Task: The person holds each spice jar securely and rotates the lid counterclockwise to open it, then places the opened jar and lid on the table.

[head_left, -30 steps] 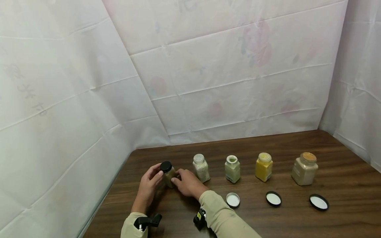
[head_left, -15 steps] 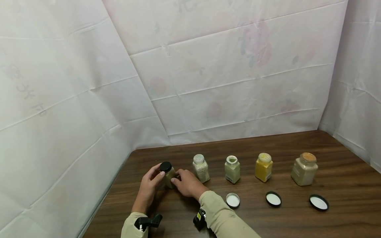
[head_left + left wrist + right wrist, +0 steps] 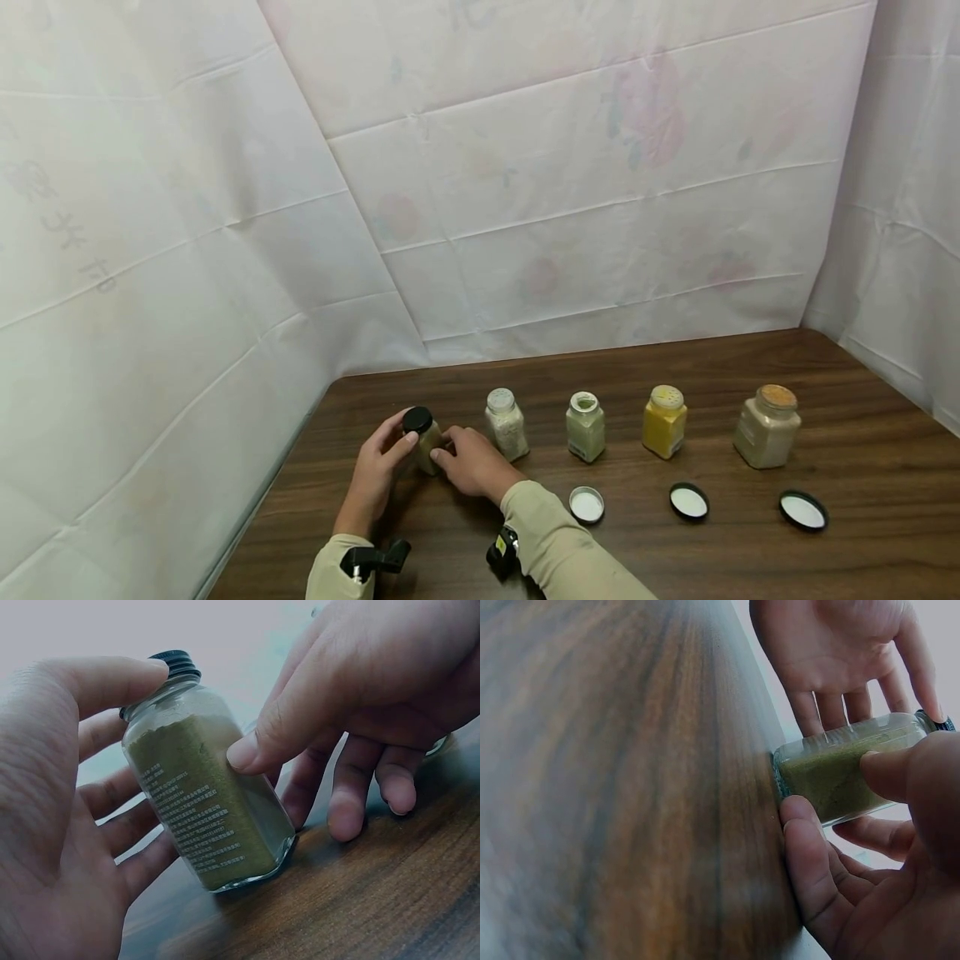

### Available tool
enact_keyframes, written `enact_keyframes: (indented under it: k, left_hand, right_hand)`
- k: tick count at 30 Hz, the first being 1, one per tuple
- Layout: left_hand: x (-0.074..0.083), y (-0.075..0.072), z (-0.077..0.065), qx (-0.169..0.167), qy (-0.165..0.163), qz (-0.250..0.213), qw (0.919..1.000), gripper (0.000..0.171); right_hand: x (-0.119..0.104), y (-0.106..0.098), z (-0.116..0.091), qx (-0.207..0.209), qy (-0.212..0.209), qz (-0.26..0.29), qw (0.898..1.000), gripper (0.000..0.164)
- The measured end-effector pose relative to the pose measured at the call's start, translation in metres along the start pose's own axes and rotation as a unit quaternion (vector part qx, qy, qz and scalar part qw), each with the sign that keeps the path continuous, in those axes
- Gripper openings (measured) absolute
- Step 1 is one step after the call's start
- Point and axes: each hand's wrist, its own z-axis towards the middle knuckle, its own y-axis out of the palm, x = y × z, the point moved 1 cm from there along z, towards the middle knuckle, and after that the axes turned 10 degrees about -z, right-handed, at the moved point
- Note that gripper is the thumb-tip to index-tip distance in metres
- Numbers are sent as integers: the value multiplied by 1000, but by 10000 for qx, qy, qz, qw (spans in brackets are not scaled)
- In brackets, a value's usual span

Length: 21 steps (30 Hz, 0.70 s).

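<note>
In the head view, a glass spice jar (image 3: 431, 454) of green-brown powder stands at the left of the table, its black lid (image 3: 417, 419) on top. My left hand (image 3: 375, 467) holds that lid, thumb on the near side and index finger behind it. My right hand (image 3: 474, 463) grips the jar's body from the right. In the left wrist view, small printed text covers one face of the jar (image 3: 202, 802), and the right thumb (image 3: 247, 750) presses its side. The right wrist view has the jar's base (image 3: 780, 776) at the tabletop.
Rightward stand a jar of pale grains (image 3: 507, 429), a pale green powder jar (image 3: 587, 433), a yellow jar (image 3: 664, 425) and a larger beige jar (image 3: 767, 433). Three upturned lids lie in front: one lid (image 3: 587, 505), another lid (image 3: 689, 502) and a third lid (image 3: 803, 510).
My left thumb has shifted slightly to the right against the lid. The jar and my right hand stay in place.
</note>
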Motion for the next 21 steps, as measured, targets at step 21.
enact_keyframes:
  k: [21]
  left_hand:
    - [3, -1, -3, 308, 89, -27, 9995, 39]
  right_hand:
    - [-1, -1, -2, -55, 71, 99, 9999, 39]
